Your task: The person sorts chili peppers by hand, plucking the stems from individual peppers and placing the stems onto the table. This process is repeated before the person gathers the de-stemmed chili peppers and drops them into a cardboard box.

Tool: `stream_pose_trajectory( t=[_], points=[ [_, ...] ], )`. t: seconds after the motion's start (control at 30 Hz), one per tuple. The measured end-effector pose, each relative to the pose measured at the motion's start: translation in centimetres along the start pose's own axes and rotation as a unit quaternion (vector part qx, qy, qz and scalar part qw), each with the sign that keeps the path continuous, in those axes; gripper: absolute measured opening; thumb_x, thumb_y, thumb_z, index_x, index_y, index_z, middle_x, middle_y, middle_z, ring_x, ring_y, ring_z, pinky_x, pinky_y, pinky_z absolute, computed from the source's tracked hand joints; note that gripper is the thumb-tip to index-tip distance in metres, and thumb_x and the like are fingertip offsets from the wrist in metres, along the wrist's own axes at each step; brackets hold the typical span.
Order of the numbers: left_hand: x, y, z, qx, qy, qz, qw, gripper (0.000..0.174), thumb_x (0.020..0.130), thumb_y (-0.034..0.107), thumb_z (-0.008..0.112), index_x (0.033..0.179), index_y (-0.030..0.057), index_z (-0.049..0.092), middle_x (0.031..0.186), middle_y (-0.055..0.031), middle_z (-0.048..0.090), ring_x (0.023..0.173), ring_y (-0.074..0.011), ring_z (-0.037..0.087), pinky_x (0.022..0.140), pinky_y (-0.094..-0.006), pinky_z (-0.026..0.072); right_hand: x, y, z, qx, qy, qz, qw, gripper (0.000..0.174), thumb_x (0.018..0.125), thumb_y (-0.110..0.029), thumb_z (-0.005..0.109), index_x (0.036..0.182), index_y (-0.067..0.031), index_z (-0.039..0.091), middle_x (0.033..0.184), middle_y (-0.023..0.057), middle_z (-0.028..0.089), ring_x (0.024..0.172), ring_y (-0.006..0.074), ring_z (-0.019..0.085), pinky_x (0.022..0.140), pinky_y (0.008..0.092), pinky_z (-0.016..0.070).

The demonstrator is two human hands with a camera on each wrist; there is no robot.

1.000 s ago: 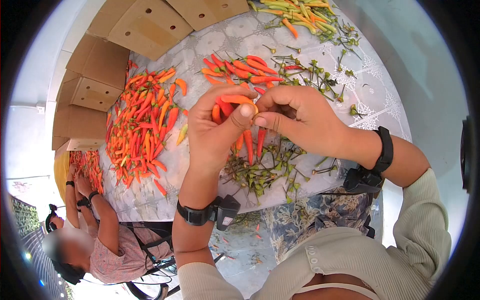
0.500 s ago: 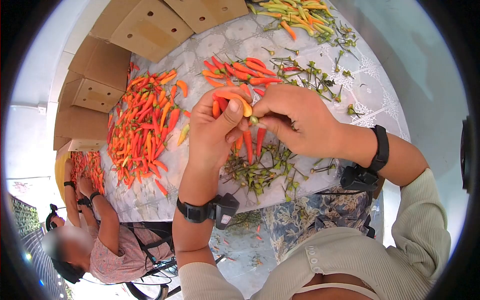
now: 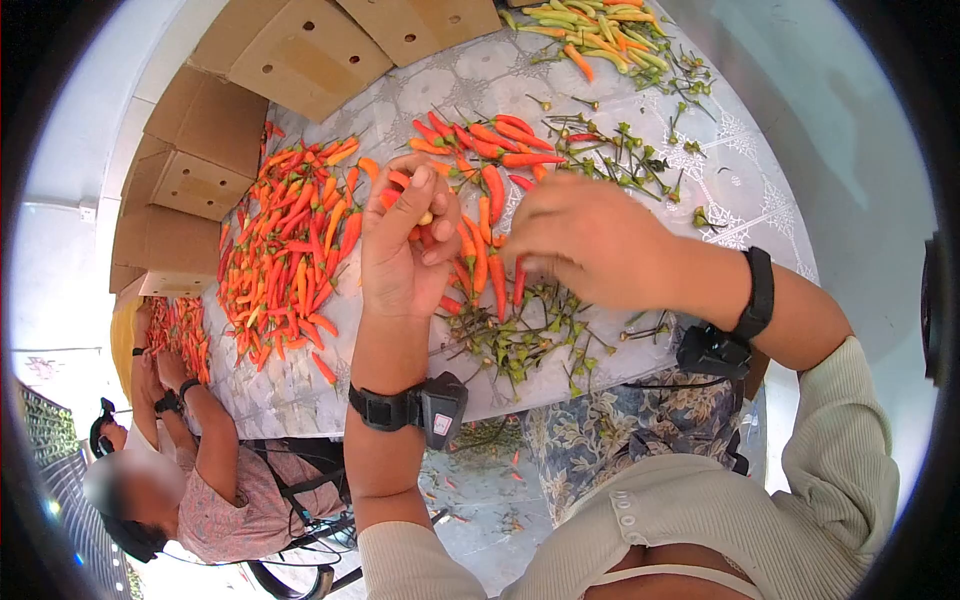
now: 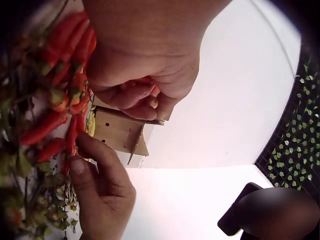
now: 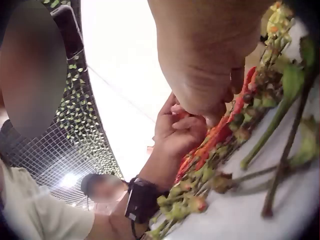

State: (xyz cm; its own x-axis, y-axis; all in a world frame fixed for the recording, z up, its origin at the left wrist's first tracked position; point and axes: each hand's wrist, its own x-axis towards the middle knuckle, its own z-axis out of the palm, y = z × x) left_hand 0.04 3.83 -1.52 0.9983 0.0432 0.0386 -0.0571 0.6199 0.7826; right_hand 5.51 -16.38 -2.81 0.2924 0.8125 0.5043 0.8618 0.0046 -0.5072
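Clamped in the left hand (image 3: 405, 250), up-left of the stem pile (image 3: 520, 345): a bunch of chilies (image 3: 392, 190). Low over that pile, the right hand (image 3: 590, 245), blurred; grip impossible to tell. Hold the bunch firm, caps outward, and drop stems squarely onto the pile.

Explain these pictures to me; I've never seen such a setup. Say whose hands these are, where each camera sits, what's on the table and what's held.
No machine here: a person works with bare hands, wearing one camera on the head and one strapped to each wrist. The wide picture is the head view, looking down. The left hand grips several red and orange chilies; the left wrist view shows them close up. The right hand is blurred, low over a pile of green stems; whether it holds anything is unclear. On the table lies a big heap of chilies, with cardboard boxes along its edge.
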Motion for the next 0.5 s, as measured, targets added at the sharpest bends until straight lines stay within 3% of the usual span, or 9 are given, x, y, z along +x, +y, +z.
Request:
stream_pose_trajectory(
  t=[0.23,0.37,0.5],
  points=[
    [-0.2,-0.2,1.0,0.049,0.075,0.018,0.996,0.012,0.091,0.015,0.058,0.098,0.0062,0.055,0.076,-0.0019,0.056,0.057,-0.0077,0.05,0.039,-0.0165,0.0307,0.1,0.6,-0.2,-0.108,-0.048,0.018,0.993,0.021,0.069,-0.007,0.07,0.089,-0.0064,0.064,0.09,0.006,0.06,0.088,0.0275,0.054,0.083,0.0386,0.0435],
    [-0.1,-0.1,0.4,0.044,0.047,0.023,0.998,0.012,0.091,0.014,0.058,0.098,0.0054,0.055,0.074,-0.0015,0.054,0.058,-0.0075,0.05,0.04,-0.0163,0.0307,0.3,0.5,0.0,0.059,0.018,0.106,0.992,0.021,0.079,-0.012,0.066,0.097,-0.0063,0.058,0.084,0.0049,0.061,0.08,0.0211,0.057,0.074,0.0323,0.0462],
    [-0.2,-0.1,0.7,0.095,0.061,0.027,0.993,0.014,0.089,0.012,0.06,0.1,0.0043,0.055,0.074,-0.002,0.055,0.058,-0.0064,0.049,0.04,-0.0159,0.0295,0.9,-0.5,-0.9,0.312,0.112,0.222,0.917,0.013,0.089,-0.01,0.057,0.099,-0.0019,0.054,0.08,0.006,0.061,0.072,0.0152,0.059,0.065,0.0279,0.0466]
  ],
)
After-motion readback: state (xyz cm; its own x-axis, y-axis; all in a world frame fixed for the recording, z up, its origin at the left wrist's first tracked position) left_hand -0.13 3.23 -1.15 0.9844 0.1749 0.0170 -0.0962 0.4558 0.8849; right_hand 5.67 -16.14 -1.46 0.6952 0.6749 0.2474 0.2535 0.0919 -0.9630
